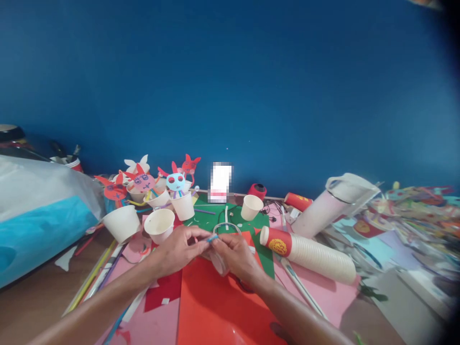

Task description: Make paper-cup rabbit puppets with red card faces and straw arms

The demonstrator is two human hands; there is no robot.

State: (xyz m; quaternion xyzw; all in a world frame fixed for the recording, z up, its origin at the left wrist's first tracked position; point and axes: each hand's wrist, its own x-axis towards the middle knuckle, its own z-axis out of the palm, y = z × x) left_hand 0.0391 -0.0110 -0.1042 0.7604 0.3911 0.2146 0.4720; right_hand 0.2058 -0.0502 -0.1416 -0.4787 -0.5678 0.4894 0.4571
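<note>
My left hand and my right hand meet over the front of the work surface. Both have thumb and fingers pinched on a small blue strip, whose exact kind is too small to tell. Below the right fingers hangs a pale round piece, partly hidden, perhaps a roll of tape. Just behind the fingertips a thin whitish loop curves up. Orange paper lies under the hands, with green paper behind it.
Paper cups with animal-face cutouts stand at left. A lone white cup stands behind the hands. A stack of cups lies right, near a leaning jug. A plastic bag fills the far left.
</note>
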